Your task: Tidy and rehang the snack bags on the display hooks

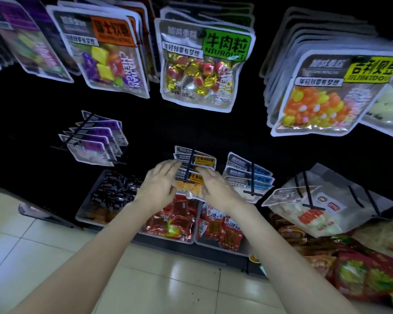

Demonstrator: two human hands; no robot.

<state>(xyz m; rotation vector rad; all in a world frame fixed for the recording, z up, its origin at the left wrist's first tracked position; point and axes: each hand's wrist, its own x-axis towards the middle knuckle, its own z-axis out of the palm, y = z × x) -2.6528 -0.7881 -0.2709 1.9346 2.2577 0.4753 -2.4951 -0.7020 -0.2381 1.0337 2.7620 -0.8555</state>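
A small stack of orange-labelled snack bags [196, 177] hangs on a black display hook [189, 169] low on the dark rack. My left hand [160, 185] holds the left edge of the front bag, fingers reaching up along the stack. On the other side my right hand [216, 185] grips the bag's right edge, its fingers partly covering the dried orange fruit inside. The hook's tip pokes out in front of the bag between my hands.
More bag stacks hang around: purple-labelled [93, 143] to the left, blue-labelled [250, 175] to the right, larger bags [204, 64] above. Trays of red packets [179, 219] and dark packets [114, 193] sit below. A white paper bag [322, 200] hangs far right. Tiled floor [55, 245] lies underneath.
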